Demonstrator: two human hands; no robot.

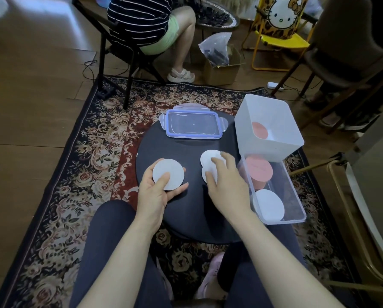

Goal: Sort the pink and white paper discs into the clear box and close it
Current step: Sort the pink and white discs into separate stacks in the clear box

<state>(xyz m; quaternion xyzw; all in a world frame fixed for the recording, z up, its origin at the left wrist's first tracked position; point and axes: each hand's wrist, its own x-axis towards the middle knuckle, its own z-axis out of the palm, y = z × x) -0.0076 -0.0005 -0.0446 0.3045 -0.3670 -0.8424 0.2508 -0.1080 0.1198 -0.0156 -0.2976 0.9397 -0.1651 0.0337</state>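
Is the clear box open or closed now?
Open. The clear box has no cover; its lid lies apart on the table, and discs show inside.

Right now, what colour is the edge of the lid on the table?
Blue-purple around a clear middle, seen in the head view on the lid.

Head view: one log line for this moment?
left hand: holds white disc | right hand: on loose white discs | clear box: open | lid: on table
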